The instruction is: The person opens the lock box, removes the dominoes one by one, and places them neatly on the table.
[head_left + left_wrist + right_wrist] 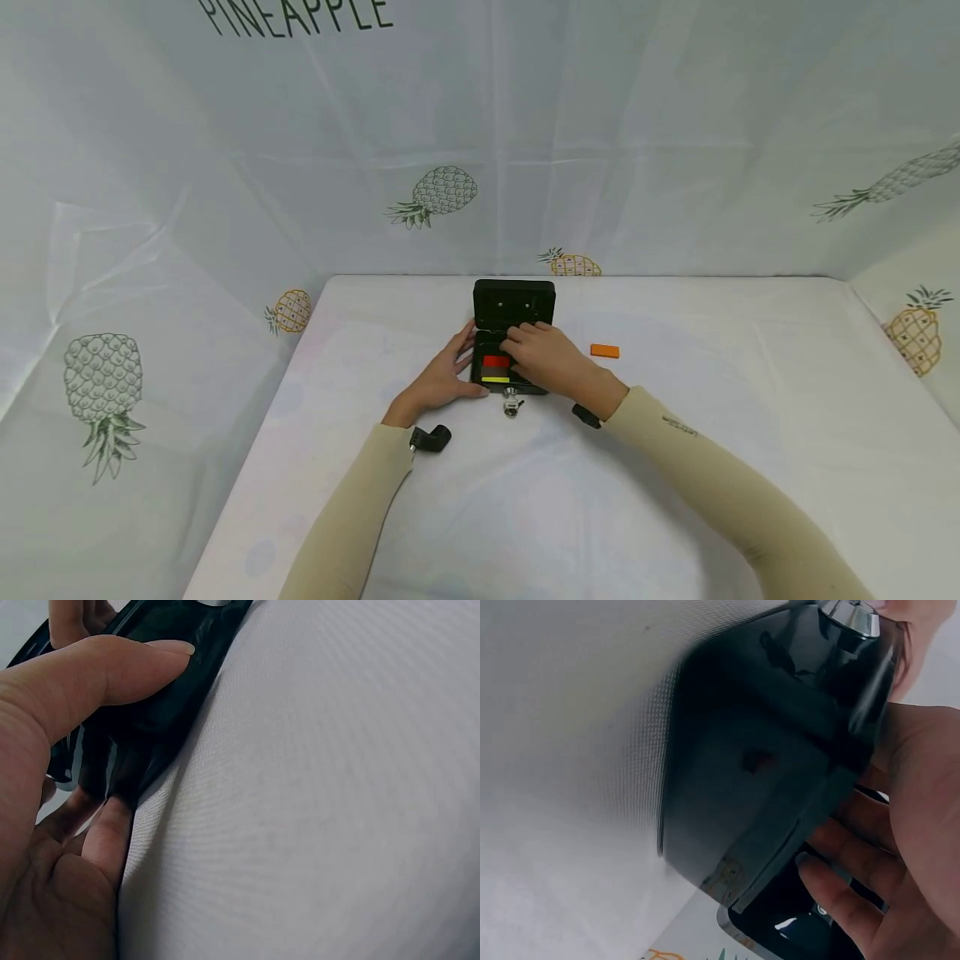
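A small black lockbox stands on the table with its lid raised at the back. Inside its left part lie a red block and a yellow one. My left hand holds the box at its left side, thumb across the front corner and fingers spread along the side wall. Reaching over from the right, my right hand has its bent fingers down inside the box. I cannot tell whether they hold anything. A lock with a key sticks out at the box's front.
An orange block lies on the table to the right of the box. White cloth with pineapple prints hangs behind and beside the white table. Black wrist mounts sit close to the tabletop.
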`<state>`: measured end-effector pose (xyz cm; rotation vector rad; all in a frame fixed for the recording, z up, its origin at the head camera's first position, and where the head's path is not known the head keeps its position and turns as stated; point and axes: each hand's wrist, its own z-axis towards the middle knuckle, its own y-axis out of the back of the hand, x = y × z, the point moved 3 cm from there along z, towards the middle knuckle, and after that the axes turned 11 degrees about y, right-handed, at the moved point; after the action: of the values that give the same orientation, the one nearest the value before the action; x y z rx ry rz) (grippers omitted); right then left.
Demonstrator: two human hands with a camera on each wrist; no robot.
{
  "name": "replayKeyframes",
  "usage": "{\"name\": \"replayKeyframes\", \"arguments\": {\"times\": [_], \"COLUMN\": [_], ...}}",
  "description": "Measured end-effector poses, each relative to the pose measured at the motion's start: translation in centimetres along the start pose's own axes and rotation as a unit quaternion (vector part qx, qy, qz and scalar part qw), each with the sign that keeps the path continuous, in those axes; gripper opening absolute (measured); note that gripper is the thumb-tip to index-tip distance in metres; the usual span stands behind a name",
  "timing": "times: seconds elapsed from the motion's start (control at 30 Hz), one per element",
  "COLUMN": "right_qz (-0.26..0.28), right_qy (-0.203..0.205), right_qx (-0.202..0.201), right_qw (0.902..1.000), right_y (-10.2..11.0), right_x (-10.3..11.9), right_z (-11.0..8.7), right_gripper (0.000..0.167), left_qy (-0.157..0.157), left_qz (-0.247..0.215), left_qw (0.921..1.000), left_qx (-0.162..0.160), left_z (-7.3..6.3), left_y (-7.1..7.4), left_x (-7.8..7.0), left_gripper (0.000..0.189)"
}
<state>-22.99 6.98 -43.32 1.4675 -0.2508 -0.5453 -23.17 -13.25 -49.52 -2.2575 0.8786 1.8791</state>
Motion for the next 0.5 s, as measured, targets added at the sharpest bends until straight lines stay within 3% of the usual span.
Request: {"name": "replayKeyframes", "arguments": {"times": [0.5], "right_qz": [0.024], "right_qy": [-0.004], "right_qx": [0.034], "right_qw": [0.9991], "right_y": [-1.4], "right_x": [0.1], "right_z": [1.5], "right_gripper": [0.029], "left_qy": [0.010], "left_qz": [0.006], "left_qw": [0.9999], "left_qx": [-0.003], "left_z": [0.1], "left_y": [0.0], "left_x": [0.2], "left_gripper": [0.124]}}
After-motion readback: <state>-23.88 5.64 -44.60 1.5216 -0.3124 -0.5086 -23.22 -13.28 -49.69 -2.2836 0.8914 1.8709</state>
